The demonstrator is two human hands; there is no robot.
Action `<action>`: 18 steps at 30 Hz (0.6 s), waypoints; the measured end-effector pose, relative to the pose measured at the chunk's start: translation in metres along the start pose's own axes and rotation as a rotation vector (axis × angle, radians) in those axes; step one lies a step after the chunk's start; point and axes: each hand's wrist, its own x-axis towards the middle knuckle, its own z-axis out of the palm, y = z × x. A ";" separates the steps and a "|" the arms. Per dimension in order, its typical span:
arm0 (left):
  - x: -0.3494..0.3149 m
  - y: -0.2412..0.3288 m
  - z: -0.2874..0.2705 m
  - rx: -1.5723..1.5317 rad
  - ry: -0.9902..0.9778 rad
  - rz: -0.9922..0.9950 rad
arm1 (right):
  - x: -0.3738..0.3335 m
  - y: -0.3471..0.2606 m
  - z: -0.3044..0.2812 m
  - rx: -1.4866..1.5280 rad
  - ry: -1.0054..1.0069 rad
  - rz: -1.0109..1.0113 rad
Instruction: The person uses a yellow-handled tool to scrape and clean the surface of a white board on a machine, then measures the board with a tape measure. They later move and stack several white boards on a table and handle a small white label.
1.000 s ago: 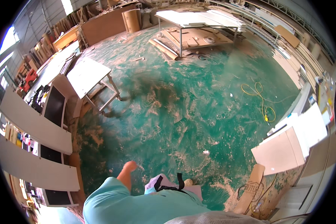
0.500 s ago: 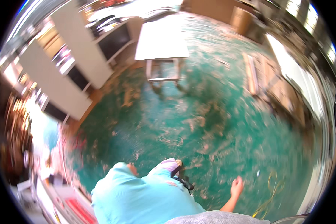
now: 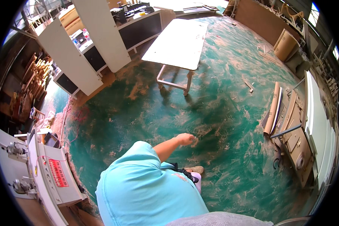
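My left hand (image 3: 185,139) swings out in front of my body over the green floor (image 3: 222,124), its fingers loosely curled and nothing visible in them. It touches nothing. My right hand is out of view. Below the left forearm, my shoe (image 3: 196,170) shows beside a black strap (image 3: 182,172) at the front of my light blue shirt (image 3: 150,188). Ahead stands a white-topped table (image 3: 175,43) on a metal frame with castors, well beyond my hand's reach.
At the left are white cabinets (image 3: 69,56) and a machine (image 3: 58,173) with a red label panel. To the right, a brown roll (image 3: 273,109), boards (image 3: 290,139) and white panels (image 3: 318,113) lie or lean. Sawdust and wood scraps (image 3: 248,86) litter the floor.
My left hand has come forward from beside my body. My right hand has gone out of view. The view has turned, and the table and cabinets now sit farther right in it.
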 end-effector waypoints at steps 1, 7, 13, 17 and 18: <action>0.013 0.015 0.000 0.042 -0.019 0.002 | 0.026 -0.017 -0.033 -0.002 0.007 -0.001; 0.084 0.083 -0.014 0.026 -0.057 -0.151 | 0.211 -0.133 -0.269 0.073 0.146 -0.168; 0.141 0.047 -0.003 -0.101 -0.037 -0.490 | 0.376 -0.504 -0.427 0.158 0.368 -0.772; 0.190 0.025 -0.002 -0.130 -0.021 -0.714 | 0.424 -0.659 -0.418 0.027 0.250 -0.973; 0.206 0.033 -0.003 -0.235 0.044 -0.793 | 0.426 -0.671 -0.407 -0.172 0.241 -1.006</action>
